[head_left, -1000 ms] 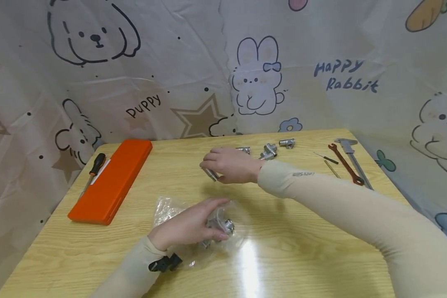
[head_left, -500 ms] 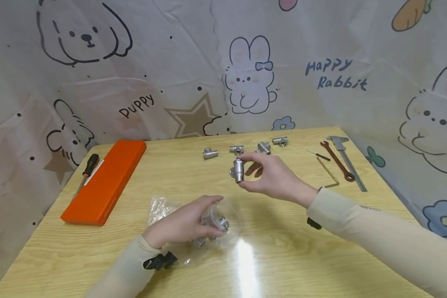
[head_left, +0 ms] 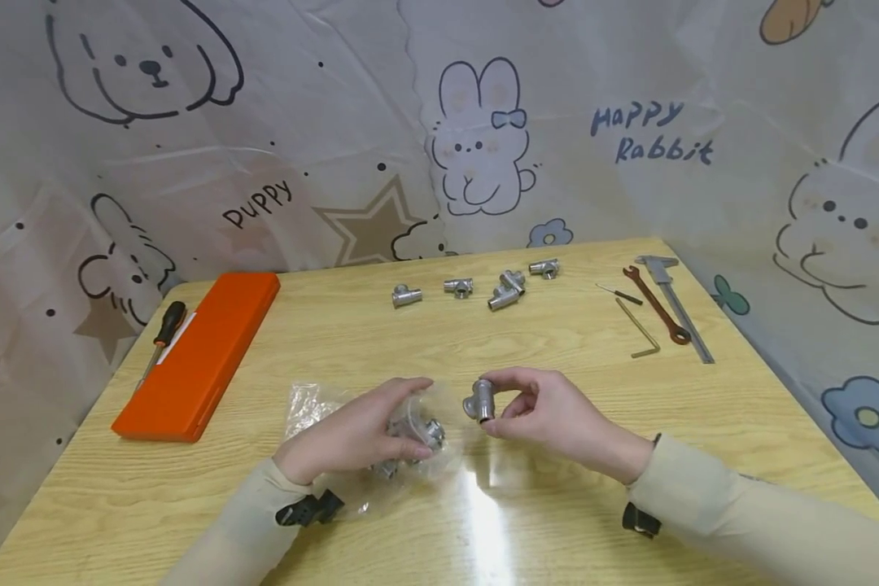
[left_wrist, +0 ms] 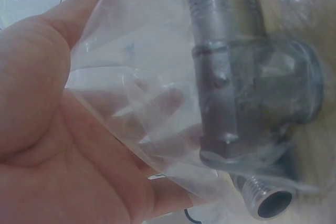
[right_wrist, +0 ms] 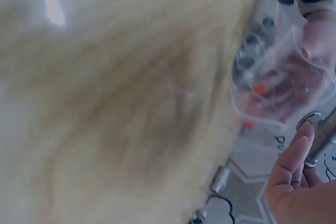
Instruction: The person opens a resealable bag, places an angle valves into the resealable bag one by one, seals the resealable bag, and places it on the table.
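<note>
My right hand (head_left: 560, 411) pinches a silver metal tee pipe fitting (head_left: 485, 402) between thumb and fingers, just right of a clear plastic bag (head_left: 311, 404). My left hand (head_left: 355, 433) holds the bag at its mouth, thumb and fingers spread wide apart. Several metal fittings lie inside the bag; in the left wrist view a threaded tee fitting (left_wrist: 226, 98) shows large through the film. The right wrist view shows the held fitting (right_wrist: 324, 132) at its right edge, near the bag. Film and the left hand partly hide the bag's contents.
Several loose fittings (head_left: 459, 286) lie along the back of the table (head_left: 557, 521). An orange case (head_left: 205, 358) with a screwdriver (head_left: 167, 325) on it lies left. At right are a caliper (head_left: 677, 301), a wrench (head_left: 658, 308), an L-shaped key (head_left: 640, 330) and a small screwdriver (head_left: 623, 294).
My right hand has come back from the rear of the table, bringing the fitting down toward the bag. The left hand keeps its hold on the bag. The head view has shifted slightly.
</note>
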The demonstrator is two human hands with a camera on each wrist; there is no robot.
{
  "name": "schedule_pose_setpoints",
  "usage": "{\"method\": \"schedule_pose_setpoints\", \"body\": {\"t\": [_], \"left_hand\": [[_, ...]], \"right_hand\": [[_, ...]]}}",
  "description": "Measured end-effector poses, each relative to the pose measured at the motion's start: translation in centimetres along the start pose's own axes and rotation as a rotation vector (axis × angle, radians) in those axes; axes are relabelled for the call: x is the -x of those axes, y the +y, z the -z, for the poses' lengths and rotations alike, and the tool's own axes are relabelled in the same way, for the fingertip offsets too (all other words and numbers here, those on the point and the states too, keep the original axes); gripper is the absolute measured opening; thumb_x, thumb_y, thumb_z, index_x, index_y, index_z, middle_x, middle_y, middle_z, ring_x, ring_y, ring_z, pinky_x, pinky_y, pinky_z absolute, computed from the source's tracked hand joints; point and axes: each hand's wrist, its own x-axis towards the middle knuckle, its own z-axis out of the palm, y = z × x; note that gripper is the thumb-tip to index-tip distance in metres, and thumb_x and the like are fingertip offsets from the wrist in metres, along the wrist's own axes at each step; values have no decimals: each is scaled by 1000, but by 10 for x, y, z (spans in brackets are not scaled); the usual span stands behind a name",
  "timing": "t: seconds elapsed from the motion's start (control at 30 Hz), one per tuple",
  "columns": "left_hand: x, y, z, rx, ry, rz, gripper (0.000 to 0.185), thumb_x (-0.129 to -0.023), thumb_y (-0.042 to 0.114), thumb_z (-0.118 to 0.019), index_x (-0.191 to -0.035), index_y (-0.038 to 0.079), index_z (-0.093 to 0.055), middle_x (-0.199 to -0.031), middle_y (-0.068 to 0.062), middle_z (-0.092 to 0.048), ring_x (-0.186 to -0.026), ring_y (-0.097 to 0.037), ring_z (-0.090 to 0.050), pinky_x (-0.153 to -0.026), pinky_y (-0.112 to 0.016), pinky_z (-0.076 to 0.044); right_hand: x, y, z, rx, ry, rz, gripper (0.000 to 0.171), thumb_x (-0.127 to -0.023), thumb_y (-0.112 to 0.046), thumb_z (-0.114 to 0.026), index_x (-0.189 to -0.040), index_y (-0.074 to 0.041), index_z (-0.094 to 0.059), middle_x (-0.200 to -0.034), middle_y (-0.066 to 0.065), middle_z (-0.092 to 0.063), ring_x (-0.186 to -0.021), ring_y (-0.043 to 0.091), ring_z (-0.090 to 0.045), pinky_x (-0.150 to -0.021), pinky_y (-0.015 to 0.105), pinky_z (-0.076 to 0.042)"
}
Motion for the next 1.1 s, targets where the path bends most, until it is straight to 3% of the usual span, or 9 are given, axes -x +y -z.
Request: {"method": "schedule_pose_setpoints", "body": {"t": [0.27,0.43,0.53,0.67,0.77,0.87,1.1], "left_hand": [[0,-1,0,1,1,-7,94,-81,50,-77,-154,11,-33,-151,-13,-41,-137,-29,-40,-112,-50,-33],[-1,-2,-1,6,1,-10,93,-81,49,-78,-154,10,-34,-152,-12,-41,-138,-29,-39,-112,-50,-33],[-2,-2,-2,13,6,-11,93,-80,46,-79,-153,10,-35,-151,-12,-41,-138,-29,-39,-112,-50,-33],[-2,-2,-2,20,15,-23,93,-79,48,-79,-153,9,-36,-149,-12,-43,-136,-29,-41,-111,-50,-34],[-2,-2,-3,19,16,-30,94,-79,50,-78,-152,9,-36,-148,-13,-44,-135,-29,-43,-110,-50,-36],[-1,-1,-2,15,14,-27,94,-79,51,-78,-153,9,-36,-149,-13,-44,-134,-30,-43,-109,-51,-37],[-2,-1,-1,5,9,-27,96,-78,49,-79,-153,8,-35,-149,-13,-44,-134,-29,-43,-110,-49,-36]], "right_hand": [[-13,7,-25,33,-56,11,65,-77,-23,-86,-135,-7,-60,-123,6,-65,-74,20,-65,-57,30,-53],[-26,4,-38,68,-106,49,65,-79,-29,-85,-135,-10,-60,-125,5,-65,-71,22,-66,-61,32,-55],[-33,2,-45,99,-120,61,62,-79,-34,-84,-135,-16,-62,-124,0,-66,-88,21,-67,-77,37,-56],[-41,1,-48,136,-142,39,56,-80,-38,-83,-131,-22,-65,-121,-7,-66,-119,21,-56,-102,50,-44],[-43,2,-46,153,-180,16,55,-80,-35,-83,-130,-23,-65,-121,-8,-66,-126,23,-51,-107,57,-35],[-44,2,-42,187,-209,20,58,-78,-29,-85,-132,-22,-64,-123,-6,-65,-121,22,-55,-107,56,-37],[-47,4,-38,181,-245,38,62,-75,-19,-87,-132,-24,-63,-129,-1,-64,-81,13,-69,-91,43,-52]]}}
